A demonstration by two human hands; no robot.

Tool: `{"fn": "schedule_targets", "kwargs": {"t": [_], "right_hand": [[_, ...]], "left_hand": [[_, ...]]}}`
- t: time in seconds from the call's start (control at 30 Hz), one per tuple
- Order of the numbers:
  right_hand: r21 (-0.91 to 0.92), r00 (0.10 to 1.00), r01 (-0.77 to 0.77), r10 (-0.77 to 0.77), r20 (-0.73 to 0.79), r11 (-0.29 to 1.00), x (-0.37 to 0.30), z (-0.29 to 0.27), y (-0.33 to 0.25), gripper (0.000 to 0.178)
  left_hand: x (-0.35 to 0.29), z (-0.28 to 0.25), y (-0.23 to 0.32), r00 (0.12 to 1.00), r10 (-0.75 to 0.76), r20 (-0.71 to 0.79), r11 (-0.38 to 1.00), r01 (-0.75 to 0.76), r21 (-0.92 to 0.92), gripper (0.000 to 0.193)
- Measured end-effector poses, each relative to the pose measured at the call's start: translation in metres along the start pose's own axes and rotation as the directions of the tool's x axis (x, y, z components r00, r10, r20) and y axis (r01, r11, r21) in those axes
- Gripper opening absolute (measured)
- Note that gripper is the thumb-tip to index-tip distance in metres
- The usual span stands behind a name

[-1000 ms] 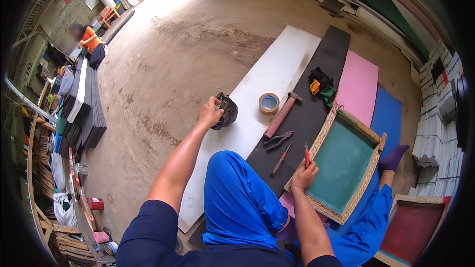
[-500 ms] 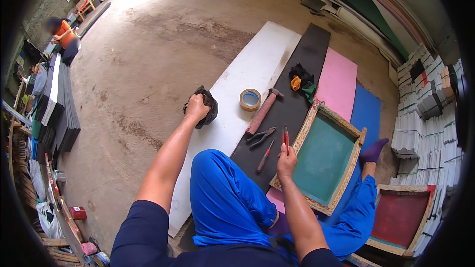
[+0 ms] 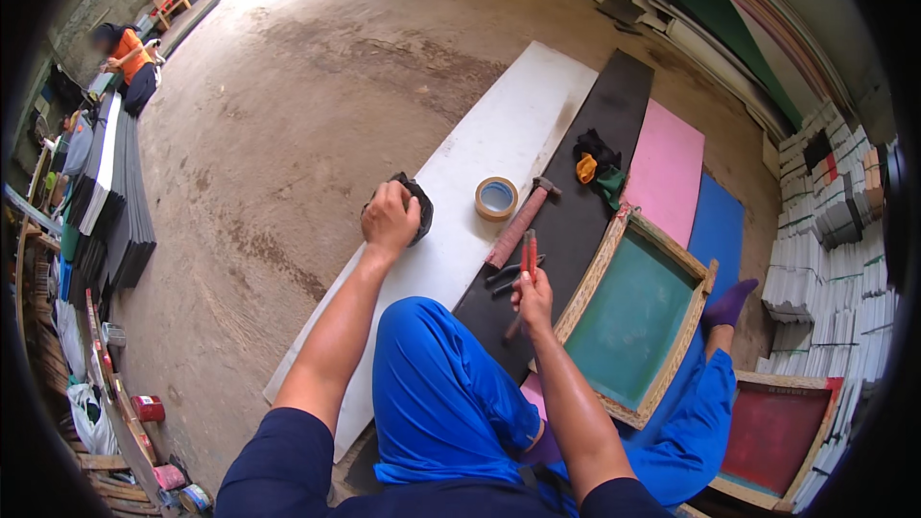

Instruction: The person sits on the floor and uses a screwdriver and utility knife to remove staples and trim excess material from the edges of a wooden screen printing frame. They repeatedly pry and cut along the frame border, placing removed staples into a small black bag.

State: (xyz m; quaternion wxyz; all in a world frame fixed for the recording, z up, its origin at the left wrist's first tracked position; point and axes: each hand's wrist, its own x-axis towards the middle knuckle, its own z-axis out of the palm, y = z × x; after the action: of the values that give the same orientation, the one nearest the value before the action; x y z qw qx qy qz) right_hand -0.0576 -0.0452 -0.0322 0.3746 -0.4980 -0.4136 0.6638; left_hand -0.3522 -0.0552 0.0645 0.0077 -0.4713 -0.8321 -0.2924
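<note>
My left hand has its fingers bent over a crumpled black plastic bag at the left edge of a long white board. Whatever the bag contains is hidden. Upright in my right hand is a slim red-handled tool; its lower end is covered by the fingers. Just beyond that hand lie dark pliers, partly hidden, on a black board. A roll of brown tape rests on the white board, beside a hammer with a wrapped handle.
Right of the right hand is a wooden frame with a green screen, over pink and blue boards. A dark cloth bundle sits farther off. White stacks line the right side. Someone in orange is at far left.
My left hand has shifted slightly right and its fingers have moved over the bag's near side. My right hand has moved left with the red tool, now partly covering the pliers.
</note>
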Motion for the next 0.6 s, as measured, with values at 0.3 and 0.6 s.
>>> {"fn": "schedule_targets", "kwargs": {"t": [0.3, 0.6], "right_hand": [[0.097, 0.981, -0.096, 0.078, 0.177, 0.991, 0.029, 0.075, 0.004, 0.025], [-0.605, 0.938, 0.310, -0.341, 0.067, 0.733, 0.023, 0.048, 0.016, 0.032]], "left_hand": [[-0.040, 0.066, 0.041, 0.743, -0.108, 0.661, 0.878, 0.383, -0.287, 0.050], [-0.039, 0.116, 0.002, 0.799, -0.213, 0.562, 0.876, 0.411, -0.252, 0.032]]}}
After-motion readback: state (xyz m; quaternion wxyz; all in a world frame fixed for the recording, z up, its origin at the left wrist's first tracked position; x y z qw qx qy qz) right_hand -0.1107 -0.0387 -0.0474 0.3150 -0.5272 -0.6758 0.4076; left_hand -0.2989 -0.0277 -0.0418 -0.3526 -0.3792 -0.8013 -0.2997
